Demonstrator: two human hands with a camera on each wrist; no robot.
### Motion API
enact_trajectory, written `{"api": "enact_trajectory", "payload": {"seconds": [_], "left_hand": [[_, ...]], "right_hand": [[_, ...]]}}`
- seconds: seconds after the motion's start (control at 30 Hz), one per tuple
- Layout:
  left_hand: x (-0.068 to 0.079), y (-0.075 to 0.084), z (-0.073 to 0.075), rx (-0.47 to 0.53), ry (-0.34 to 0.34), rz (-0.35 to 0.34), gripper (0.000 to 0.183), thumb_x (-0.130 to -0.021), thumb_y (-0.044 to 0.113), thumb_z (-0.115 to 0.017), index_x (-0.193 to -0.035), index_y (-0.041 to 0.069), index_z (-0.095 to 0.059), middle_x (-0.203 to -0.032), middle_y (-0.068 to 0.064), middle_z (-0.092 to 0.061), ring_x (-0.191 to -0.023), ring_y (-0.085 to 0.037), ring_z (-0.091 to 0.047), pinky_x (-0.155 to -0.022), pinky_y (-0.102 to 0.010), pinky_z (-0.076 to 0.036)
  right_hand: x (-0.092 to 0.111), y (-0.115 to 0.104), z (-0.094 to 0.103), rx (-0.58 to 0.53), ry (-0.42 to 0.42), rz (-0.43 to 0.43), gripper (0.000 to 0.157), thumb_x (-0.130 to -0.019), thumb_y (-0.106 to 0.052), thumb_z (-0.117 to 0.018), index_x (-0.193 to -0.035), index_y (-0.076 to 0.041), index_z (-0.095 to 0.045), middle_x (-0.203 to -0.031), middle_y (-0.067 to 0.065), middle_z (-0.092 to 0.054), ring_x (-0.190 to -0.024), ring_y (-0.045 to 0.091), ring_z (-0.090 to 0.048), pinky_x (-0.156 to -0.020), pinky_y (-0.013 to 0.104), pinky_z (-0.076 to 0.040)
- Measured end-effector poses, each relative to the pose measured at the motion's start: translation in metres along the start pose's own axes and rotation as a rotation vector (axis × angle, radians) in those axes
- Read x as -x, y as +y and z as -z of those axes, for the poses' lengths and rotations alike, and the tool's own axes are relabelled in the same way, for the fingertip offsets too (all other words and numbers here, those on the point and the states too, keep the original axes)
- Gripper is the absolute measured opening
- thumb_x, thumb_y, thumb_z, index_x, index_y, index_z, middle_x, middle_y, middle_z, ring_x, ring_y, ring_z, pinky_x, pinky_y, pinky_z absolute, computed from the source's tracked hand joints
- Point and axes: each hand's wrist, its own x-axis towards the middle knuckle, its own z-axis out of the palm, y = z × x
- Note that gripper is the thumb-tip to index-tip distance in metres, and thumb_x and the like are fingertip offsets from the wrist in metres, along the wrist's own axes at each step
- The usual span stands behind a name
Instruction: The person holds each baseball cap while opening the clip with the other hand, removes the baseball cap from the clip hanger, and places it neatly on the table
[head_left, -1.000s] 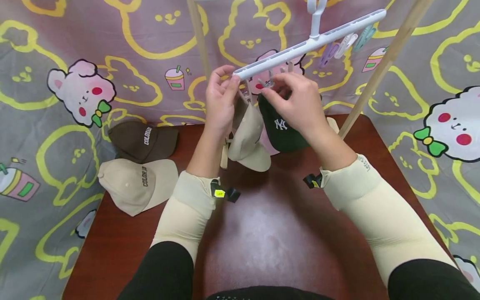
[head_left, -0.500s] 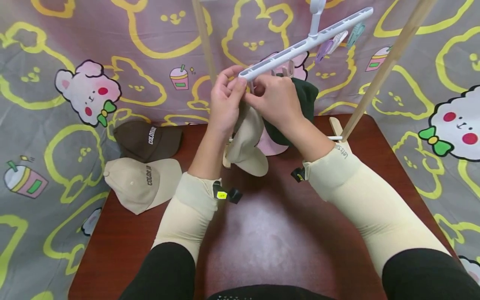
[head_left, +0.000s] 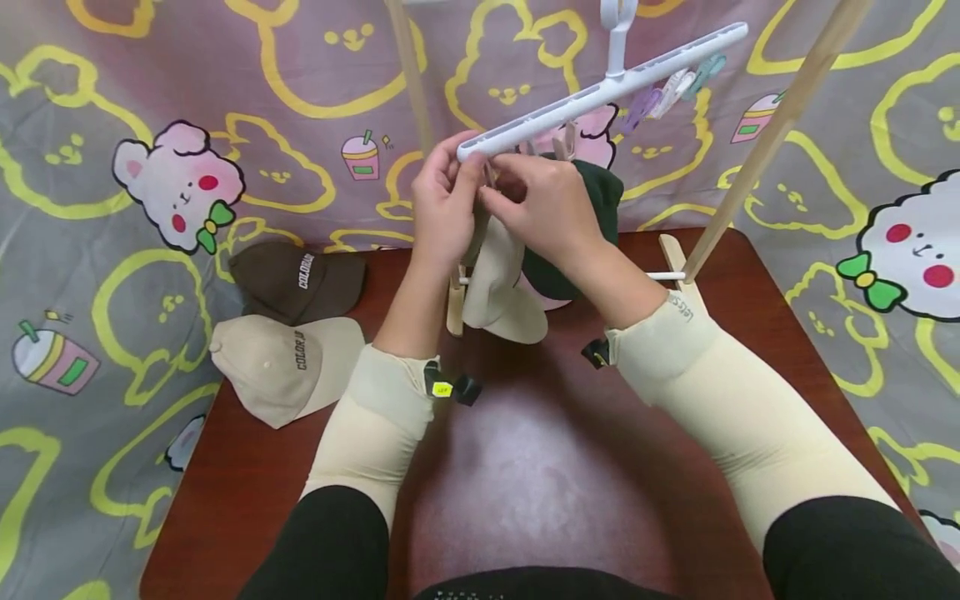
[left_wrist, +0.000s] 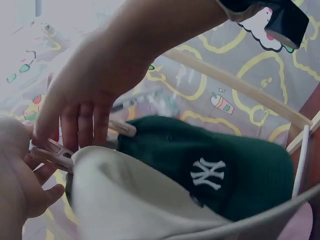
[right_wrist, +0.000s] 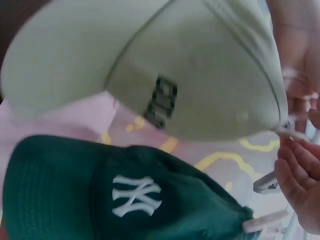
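My left hand holds the near left end of a pale blue clip hanger, thumb at the bar's tip. Right beside it, my right hand pinches a pinkish clip beneath that end. From this clip hangs a beige cap, brim down, its dark lettering partly visible in the right wrist view. A dark green cap with a white NY logo hangs beside it from another pinkish clip. The right hand hides most of the first clip in the head view.
A brown cap and a second beige cap lie on the reddish-brown table at left. Purple, white and teal clips hang at the bar's far end. Wooden stand posts rise around. Something pink hangs behind the caps.
My right hand has moved left, from the clip area above the green cap to the clip of the hanging beige cap. The left hand stays at the hanger's end; the bar has shifted slightly.
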Motion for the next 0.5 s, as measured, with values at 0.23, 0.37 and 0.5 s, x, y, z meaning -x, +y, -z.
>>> {"api": "enact_trajectory", "payload": {"seconds": [0.23, 0.37, 0.5], "left_hand": [[-0.013, -0.009, 0.002, 0.114, 0.047, 0.109, 0.029, -0.101, 0.012, -0.052, -0.126, -0.003, -0.057, -0.09, -0.005, -0.06, -0.078, -0.013, -0.054, -0.07, -0.024, -0.046], [-0.022, -0.012, 0.0, 0.129, 0.051, 0.139, 0.03, -0.102, 0.012, -0.05, -0.127, -0.003, -0.057, -0.102, -0.003, -0.061, -0.091, -0.014, -0.056, -0.082, -0.024, -0.047], [-0.026, -0.012, -0.006, 0.111, 0.029, 0.178, 0.028, -0.102, 0.013, -0.05, -0.126, 0.0, -0.058, -0.1, -0.004, -0.061, -0.09, -0.016, -0.056, -0.081, -0.024, -0.046]], "right_hand": [[0.001, 0.034, 0.028, -0.119, 0.328, -0.101, 0.025, -0.089, -0.026, -0.073, -0.095, -0.001, -0.076, -0.08, 0.007, -0.069, -0.069, 0.012, -0.06, -0.067, 0.021, -0.046], [-0.002, 0.058, 0.049, -0.169, 0.304, -0.369, 0.035, -0.087, -0.035, -0.072, -0.103, -0.005, -0.076, -0.086, 0.002, -0.068, -0.076, 0.003, -0.058, -0.072, 0.014, -0.046], [-0.007, 0.071, 0.057, -0.17, 0.063, -0.501, 0.048, -0.085, -0.049, -0.072, -0.113, -0.011, -0.073, -0.096, -0.001, -0.071, -0.086, 0.004, -0.06, -0.076, 0.018, -0.045]]}}
